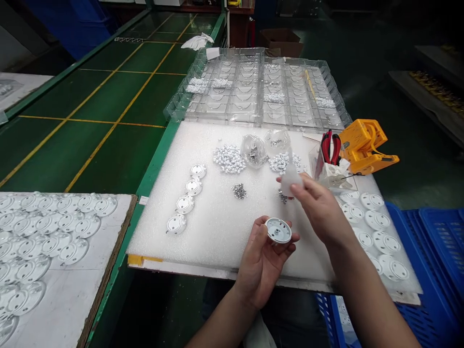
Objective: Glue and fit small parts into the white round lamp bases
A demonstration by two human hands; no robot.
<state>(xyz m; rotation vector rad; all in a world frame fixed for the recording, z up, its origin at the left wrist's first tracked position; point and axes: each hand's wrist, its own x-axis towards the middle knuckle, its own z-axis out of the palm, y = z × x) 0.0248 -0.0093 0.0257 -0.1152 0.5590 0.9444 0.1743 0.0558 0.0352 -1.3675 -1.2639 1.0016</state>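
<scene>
My left hand (263, 258) grips a round white plastic housing (279, 230) by its rim, its recessed side with small holes facing up. Above it, my right hand (315, 203) is closed around a small translucent squeeze bottle (291, 181) whose thin nozzle points upward. Behind the hands lie a pile of small white parts (229, 158), another white pile (284, 163) and a heap of small metal pieces (239, 191). More metal pieces (282, 196) are partly hidden by my right hand. Clear plastic bags (253, 151) with metal parts sit between the white piles.
Several white housings (184, 204) stand in a row at left on the foam sheet (213, 241); more housings (377, 219) lie at right. Clear compartment trays (244, 104) are behind. Red-handled pliers (330, 147) stand beside a yellow tape dispenser (368, 147). A side board (83, 290) holds further housings.
</scene>
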